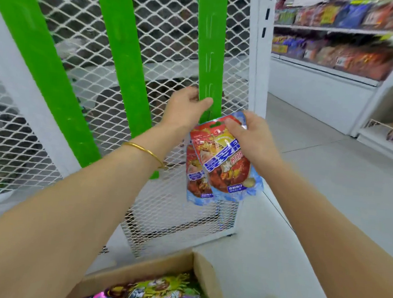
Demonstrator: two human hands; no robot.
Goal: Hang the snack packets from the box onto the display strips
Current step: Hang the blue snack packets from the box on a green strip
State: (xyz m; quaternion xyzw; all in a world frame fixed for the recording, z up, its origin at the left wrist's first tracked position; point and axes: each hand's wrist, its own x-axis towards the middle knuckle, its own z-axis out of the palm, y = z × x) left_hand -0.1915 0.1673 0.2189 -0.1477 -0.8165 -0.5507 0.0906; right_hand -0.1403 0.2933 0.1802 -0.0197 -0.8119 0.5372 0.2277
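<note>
Your left hand (186, 107) pinches the strip (210, 55), right hand (253, 135) grips the packet (227, 167) at 5 o'clock; misalign it and it'll probably drop.

single head-worn wide-angle view, forward and down, close to a green display strip (210, 44)

Three green display strips (209, 44) hang on the white mesh (167, 29). Two red-and-blue snack packets (227, 165) overlap at the far right strip. One cardboard box (138, 273) sits near, its contents too jumbled to count. Two hands show, left hand (184, 110) and right hand (253, 134), with one gold bangle (143, 150).
</note>
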